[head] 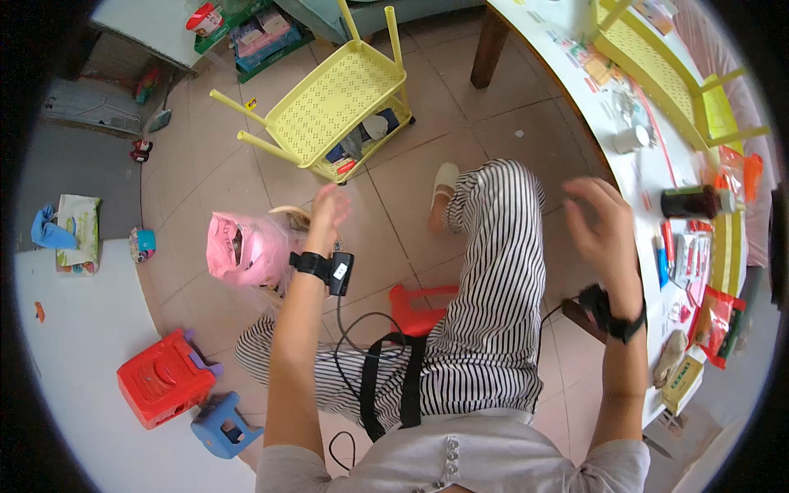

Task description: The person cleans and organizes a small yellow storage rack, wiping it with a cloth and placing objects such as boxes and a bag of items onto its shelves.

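Note:
My left hand (331, 212) is held out over the floor with nothing in it, fingers partly spread. Just beside it, a pink plastic bag (249, 252) stands on the tiles. Ahead is a yellow plastic rolling cart (339, 101) with bare posts rising from its perforated upper tier. Its lower tier holds a dark blue item and other things hard to make out. My right hand (596, 215), slightly blurred, hovers empty by the table edge with fingers apart. On the white table (625, 179) nearest to it lie a dark bottle (690, 202) and a white cup (631, 140).
Another yellow perforated shelf (656, 68) with posts occupies the table's far side. A red stool (166, 379) and a blue stool (225, 425) sit at lower left. Something red (422, 308) is between my legs. Green crates (271, 46) stand at the back, near a wooden table leg (490, 49).

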{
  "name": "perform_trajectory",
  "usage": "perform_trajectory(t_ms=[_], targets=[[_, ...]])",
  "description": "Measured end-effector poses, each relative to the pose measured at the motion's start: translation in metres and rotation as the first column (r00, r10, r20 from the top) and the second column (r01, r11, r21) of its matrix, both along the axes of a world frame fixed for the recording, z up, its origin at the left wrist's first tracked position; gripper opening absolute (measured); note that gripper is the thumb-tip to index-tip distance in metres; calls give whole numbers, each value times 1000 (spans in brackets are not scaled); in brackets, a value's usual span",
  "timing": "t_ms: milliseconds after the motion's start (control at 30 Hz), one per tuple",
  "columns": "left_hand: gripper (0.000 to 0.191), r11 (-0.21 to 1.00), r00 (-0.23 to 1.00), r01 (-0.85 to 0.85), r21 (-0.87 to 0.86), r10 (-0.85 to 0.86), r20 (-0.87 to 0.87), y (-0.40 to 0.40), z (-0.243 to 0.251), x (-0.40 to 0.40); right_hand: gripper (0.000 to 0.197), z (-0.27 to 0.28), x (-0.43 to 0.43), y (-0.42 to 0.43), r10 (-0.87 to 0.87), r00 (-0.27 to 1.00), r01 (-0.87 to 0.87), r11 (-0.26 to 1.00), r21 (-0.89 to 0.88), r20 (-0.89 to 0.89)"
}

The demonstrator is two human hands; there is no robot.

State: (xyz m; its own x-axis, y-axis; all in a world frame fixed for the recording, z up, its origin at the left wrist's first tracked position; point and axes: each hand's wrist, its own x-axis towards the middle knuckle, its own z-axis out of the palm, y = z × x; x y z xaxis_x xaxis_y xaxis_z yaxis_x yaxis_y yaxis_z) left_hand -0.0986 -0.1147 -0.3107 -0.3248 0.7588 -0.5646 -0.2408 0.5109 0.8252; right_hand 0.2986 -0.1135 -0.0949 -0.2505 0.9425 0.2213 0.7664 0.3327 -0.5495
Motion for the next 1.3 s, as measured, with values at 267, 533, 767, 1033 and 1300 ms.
perform_trajectory(t_ms=[267, 533, 767, 1033, 1300], targets=[[67, 970, 970, -229, -78, 234, 67, 41, -47, -3, 27, -179, -91, 167, 161, 986, -162, 881, -445, -40], [88, 879, 884, -438, -191, 381, -271, 69, -42, 2, 71, -295, -187, 257, 100, 872, -244, 938, -247, -480], [63, 888, 828, -458, -43, 409, -384, 62, -55, -37, 77, -255, -188, 282, 111, 761, -479, 761, -438, -639], [41, 892, 865, -451, 23, 443, -234, 58, -18, -33, 70, -211, -197, 260, -155, 650, -428, 734, -527, -744], [41, 889, 865, -442, 118, 457, -209, 33, 29, -26, 56, -143, -186, 234, -99, 658, -315, 864, -393, -747]])
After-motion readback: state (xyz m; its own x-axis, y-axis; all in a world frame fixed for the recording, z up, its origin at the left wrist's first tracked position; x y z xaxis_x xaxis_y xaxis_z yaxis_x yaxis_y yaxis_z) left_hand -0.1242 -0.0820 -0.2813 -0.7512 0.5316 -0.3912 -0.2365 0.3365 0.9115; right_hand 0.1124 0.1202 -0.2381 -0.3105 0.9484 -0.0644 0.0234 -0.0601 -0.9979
